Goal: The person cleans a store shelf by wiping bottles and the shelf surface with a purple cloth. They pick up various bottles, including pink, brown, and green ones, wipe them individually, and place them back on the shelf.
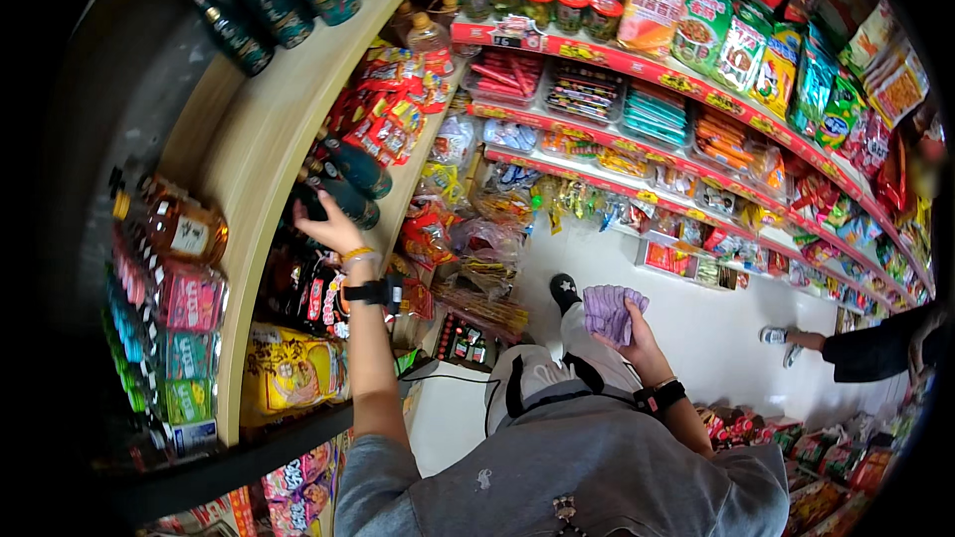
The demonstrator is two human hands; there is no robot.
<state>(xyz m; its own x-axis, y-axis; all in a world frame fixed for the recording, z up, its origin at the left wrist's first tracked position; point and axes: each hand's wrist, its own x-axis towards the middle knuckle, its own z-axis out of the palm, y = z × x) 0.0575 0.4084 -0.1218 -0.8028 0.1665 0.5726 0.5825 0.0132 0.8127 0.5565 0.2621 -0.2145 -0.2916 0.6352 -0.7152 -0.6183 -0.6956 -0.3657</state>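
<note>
My left hand (328,225) reaches into the lower shelf on the left, thumb and fingers spread. Right by its thumb lies a dark green glass bottle (349,201), tilted in this view, with a second dark bottle (362,166) beyond it. Whether the fingertips touch the nearer bottle I cannot tell, as the shelf is in shadow there. In front of my waist, my right hand (640,343) grips a folded purple striped cloth (608,312). On the upper board (298,82) stand several more dark green bottles (257,0) with patterned labels.
An amber bottle (186,227) and stacked drink packs (190,343) occupy the upper board's near end. Red snack bags (384,127) fill the lower shelf behind the bottles. A curved snack rack (642,67) runs ahead. At right, another person's legs (858,350) are in the aisle. A black cable (451,379) hangs beside me.
</note>
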